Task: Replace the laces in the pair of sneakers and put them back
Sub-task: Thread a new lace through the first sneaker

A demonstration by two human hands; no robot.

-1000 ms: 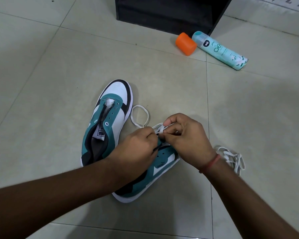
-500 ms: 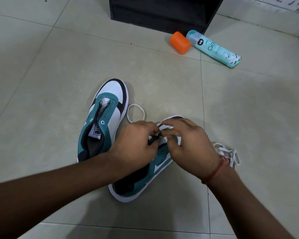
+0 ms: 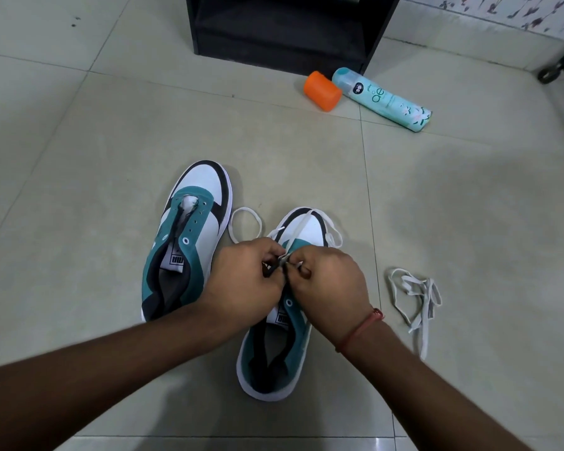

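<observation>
A person's two bare forearms are reaching in from the near edge over a pale tiled floor point(image 3: 111, 125), working at a pair of teal, white and black sneakers. A black shelf unit point(image 3: 287, 27) is standing at the far side of the floor, its open front facing the camera. The left sneaker point(image 3: 189, 236) is lying unlaced at centre left, toe pointing far, its tongue and empty eyelets showing. The right sneaker point(image 3: 284, 346) is sitting just beside it to the right, toe also pointing far, and both hands are hovering over its eyelet area. The left hand point(image 3: 245, 281) is curling its fingers and pinching a white lace point(image 3: 303, 222) at the sneaker's throat, while the right hand point(image 3: 329, 281), wearing a red thread at the wrist, is pinching the same lace from the other side, knuckles nearly touching. Loose loops of that lace are trailing over the white toe and onto the floor between the two shoes. A teal spray can point(image 3: 385, 100) is lying on its side at the far right near the shelf, with an orange cap point(image 3: 322, 91) resting just beside its nozzle end. A second white lace point(image 3: 415, 297) is lying in a loose tangle on the floor to the right of the right wrist.
</observation>
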